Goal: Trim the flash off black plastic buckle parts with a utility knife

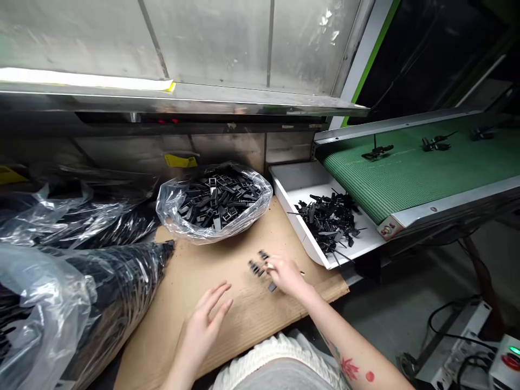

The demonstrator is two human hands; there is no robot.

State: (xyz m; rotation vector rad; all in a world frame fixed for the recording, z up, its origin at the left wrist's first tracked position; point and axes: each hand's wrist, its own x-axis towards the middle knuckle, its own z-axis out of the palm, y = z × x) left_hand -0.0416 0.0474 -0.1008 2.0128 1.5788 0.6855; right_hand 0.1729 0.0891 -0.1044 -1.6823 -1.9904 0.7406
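My right hand is closed on a cluster of black plastic moulded parts, slightly blurred, above the cardboard sheet. Left of it, my left hand hangs over the cardboard with fingers apart and nothing in them. Beyond the hands stands an open clear plastic bag filled with small black plastic pieces. To the right, a white tray holds a heap of black moulded clusters with thin stems.
A green conveyor belt slopes down to the tray, carrying several black clusters. Full plastic bags crowd the left side. A metal ledge runs along the back. A box with a red button stands at the lower right.
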